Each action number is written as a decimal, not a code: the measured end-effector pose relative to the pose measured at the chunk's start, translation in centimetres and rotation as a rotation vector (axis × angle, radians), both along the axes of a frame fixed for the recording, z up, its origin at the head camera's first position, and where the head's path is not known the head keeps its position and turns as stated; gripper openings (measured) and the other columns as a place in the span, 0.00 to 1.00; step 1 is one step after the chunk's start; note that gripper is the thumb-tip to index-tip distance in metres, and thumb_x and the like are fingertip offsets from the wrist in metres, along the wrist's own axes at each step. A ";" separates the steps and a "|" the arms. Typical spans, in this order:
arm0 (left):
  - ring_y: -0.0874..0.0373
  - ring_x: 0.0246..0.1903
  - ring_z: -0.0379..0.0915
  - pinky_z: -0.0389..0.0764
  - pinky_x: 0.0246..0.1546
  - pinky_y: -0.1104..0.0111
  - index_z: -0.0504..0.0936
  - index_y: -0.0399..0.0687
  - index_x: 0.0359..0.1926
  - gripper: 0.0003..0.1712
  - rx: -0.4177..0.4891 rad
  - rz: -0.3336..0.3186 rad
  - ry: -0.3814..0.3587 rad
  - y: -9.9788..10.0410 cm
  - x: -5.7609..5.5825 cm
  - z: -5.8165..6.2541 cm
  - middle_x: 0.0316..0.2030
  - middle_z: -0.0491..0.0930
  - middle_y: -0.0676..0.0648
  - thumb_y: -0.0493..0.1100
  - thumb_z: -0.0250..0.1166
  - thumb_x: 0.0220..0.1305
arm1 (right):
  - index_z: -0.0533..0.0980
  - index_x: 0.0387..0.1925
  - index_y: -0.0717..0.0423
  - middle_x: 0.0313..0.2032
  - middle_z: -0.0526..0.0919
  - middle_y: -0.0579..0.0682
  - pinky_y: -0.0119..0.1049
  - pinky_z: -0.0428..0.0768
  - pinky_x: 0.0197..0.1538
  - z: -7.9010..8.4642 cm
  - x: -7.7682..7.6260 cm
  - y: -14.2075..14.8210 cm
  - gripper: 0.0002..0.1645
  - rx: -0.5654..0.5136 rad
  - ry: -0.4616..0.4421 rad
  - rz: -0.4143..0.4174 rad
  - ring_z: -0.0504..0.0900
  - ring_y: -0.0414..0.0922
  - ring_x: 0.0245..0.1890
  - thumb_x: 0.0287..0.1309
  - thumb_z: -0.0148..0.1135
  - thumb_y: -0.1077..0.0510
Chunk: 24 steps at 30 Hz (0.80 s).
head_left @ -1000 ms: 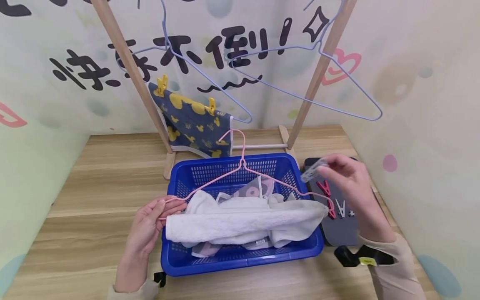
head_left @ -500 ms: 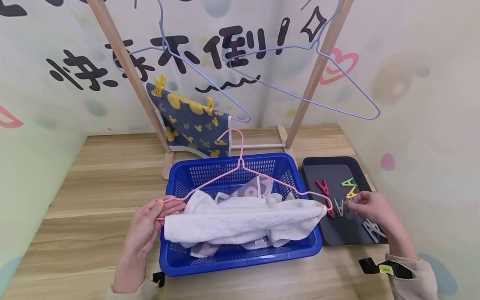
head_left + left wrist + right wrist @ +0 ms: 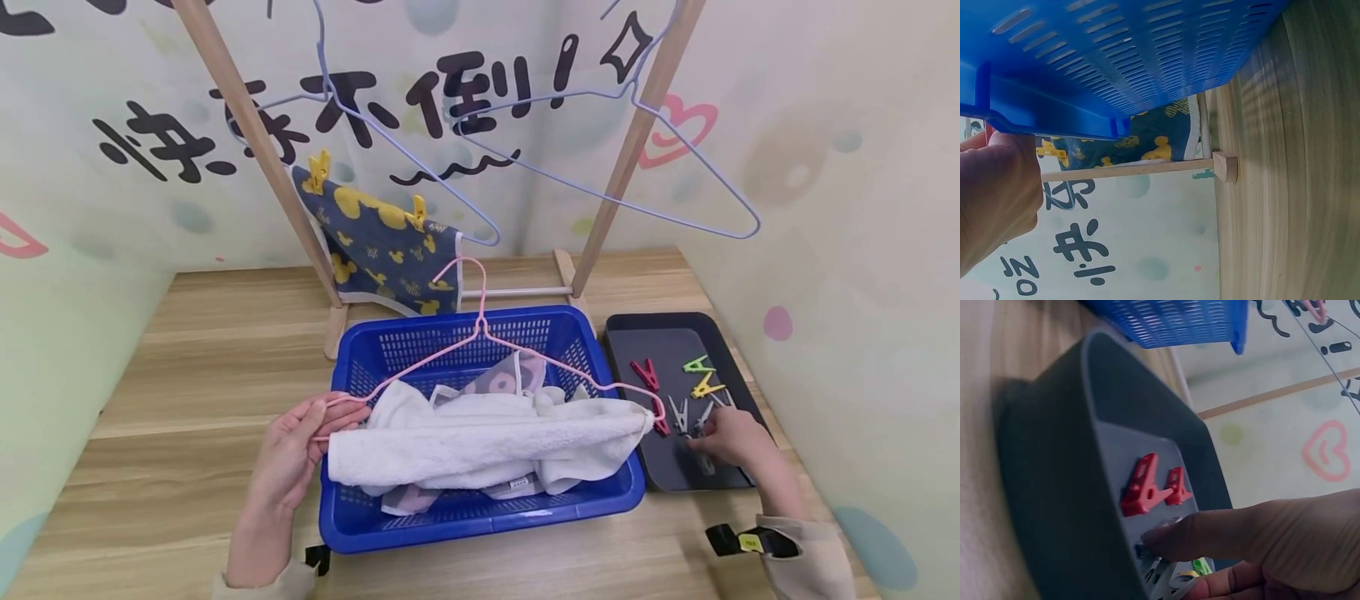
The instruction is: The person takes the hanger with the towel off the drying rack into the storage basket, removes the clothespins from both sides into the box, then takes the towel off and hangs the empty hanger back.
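Observation:
My left hand [image 3: 296, 442] grips the left end of a pink clothes hanger [image 3: 420, 364]. A white towel [image 3: 480, 446] hangs folded over the hanger's lower bar, above a blue basket [image 3: 483, 527]. In the dark tray [image 3: 667, 475] at the right, my right hand [image 3: 738, 442] pinches a clear clothespin [image 3: 707, 464] between thumb and fingers; the fingers partly cover it. Close by lie grey clothespins [image 3: 678, 414], red clothespins [image 3: 645, 375], a yellow clothespin [image 3: 707, 386] and a green clothespin [image 3: 698, 364]. The right wrist view shows the thumb [image 3: 1172, 540] low among the clips.
Behind the basket stands a wooden rack [image 3: 626, 167] with blue hangers [image 3: 697, 158]. A navy cloth [image 3: 382, 250] with yellow prints hangs at its left, held by yellow clips [image 3: 418, 212]. More patterned cloth [image 3: 502, 379] lies in the basket. Walls enclose the wooden table [image 3: 187, 400].
My right hand has gone from above the tray's far left corner, with a clear clothespin, down among the clips, then slightly nearer me. My left hand stays on the hanger.

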<state>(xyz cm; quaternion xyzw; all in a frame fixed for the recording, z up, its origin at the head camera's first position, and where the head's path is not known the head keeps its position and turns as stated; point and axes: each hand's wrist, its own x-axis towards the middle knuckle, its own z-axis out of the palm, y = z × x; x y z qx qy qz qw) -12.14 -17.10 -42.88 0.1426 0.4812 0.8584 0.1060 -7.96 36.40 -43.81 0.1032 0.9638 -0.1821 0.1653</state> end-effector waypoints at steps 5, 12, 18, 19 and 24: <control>0.53 0.44 0.80 0.79 0.45 0.69 0.79 0.38 0.47 0.19 0.018 -0.001 -0.008 0.1 0.1 0.3 0.42 0.83 0.42 0.36 0.40 0.74 | 0.70 0.12 0.56 0.12 0.71 0.47 0.35 0.65 0.19 -0.3 0.0 -0.4 0.20 0.012 -0.035 -0.011 0.70 0.43 0.16 0.46 0.70 0.52; 0.53 0.44 0.80 0.79 0.46 0.69 0.79 0.38 0.47 0.19 0.035 -0.002 -0.002 0.1 0.2 0.3 0.42 0.83 0.41 0.35 0.40 0.74 | 0.71 0.11 0.56 0.11 0.71 0.46 0.35 0.65 0.19 -0.8 0.1 -0.8 0.21 0.029 -0.034 -0.012 0.69 0.43 0.16 0.46 0.70 0.50; 0.53 0.44 0.80 0.79 0.46 0.69 0.79 0.38 0.47 0.19 0.022 0.007 -0.006 0.1 0.2 0.4 0.42 0.83 0.41 0.36 0.40 0.74 | 0.71 0.14 0.57 0.13 0.71 0.47 0.35 0.65 0.20 -1.3 0.1 -0.9 0.21 0.037 -0.035 -0.035 0.69 0.43 0.16 0.45 0.71 0.50; 0.53 0.44 0.80 0.79 0.45 0.69 0.79 0.38 0.47 0.19 0.017 0.009 -0.007 0.1 0.2 0.4 0.42 0.83 0.42 0.36 0.40 0.74 | 0.71 0.14 0.57 0.13 0.71 0.47 0.35 0.65 0.20 -1.3 0.1 -0.9 0.21 0.041 -0.035 -0.038 0.69 0.43 0.16 0.45 0.71 0.49; 0.54 0.44 0.80 0.79 0.45 0.69 0.79 0.39 0.46 0.19 0.008 0.009 -0.019 0.1 0.2 0.5 0.42 0.83 0.42 0.36 0.40 0.74 | 0.72 0.14 0.60 0.15 0.71 0.48 0.37 0.66 0.20 0.0 0.1 -0.9 0.22 0.079 0.049 -0.022 0.69 0.45 0.17 0.45 0.72 0.49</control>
